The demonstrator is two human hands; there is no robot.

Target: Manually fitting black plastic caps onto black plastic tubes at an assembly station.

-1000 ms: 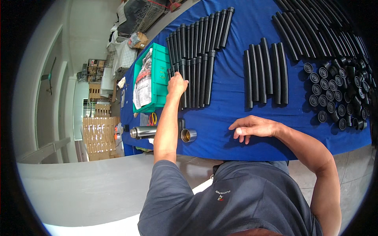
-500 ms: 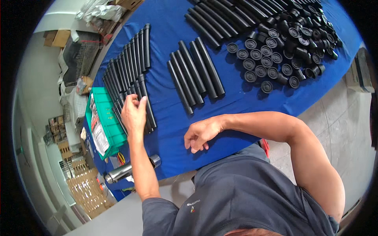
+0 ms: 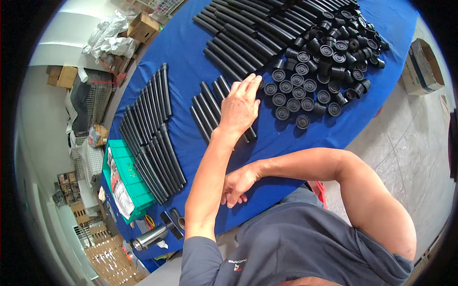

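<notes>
Nearest to me, my right hand (image 3: 241, 183) rests on the blue tabletop (image 3: 191, 62) close to its near edge, fingers loosely curled and pointing down, with nothing in it, my right forearm running across in front of my dark grey shirt. Beyond it, my left arm reaches out over the cloth, and my left hand (image 3: 240, 106) lies flat and open, fingers together and stretched forward, on top of a short row of black tubes (image 3: 205, 107) that lie side by side in the middle of the tabletop; the hand covers the right-hand tubes of that row and grips none of them. My fingertips (image 3: 251, 80) come just beside the nearest of the black round caps (image 3: 305, 78), which stand packed in a cluster to the right and farther off. To the left of my left arm a longer bank of black tubes (image 3: 150, 138) lies in two rows, its near end next to a green plastic crate (image 3: 126, 183) holding a bag with printed paper. By the near left corner a shiny metal cylinder (image 3: 150, 237) lies on its side, with a couple of short black pieces just beside it. At the far side, more long black tubes (image 3: 253, 33) are laid out in a fan. Past the far left edge stand a cardboard box (image 3: 143, 27) and crumpled plastic bags.
</notes>
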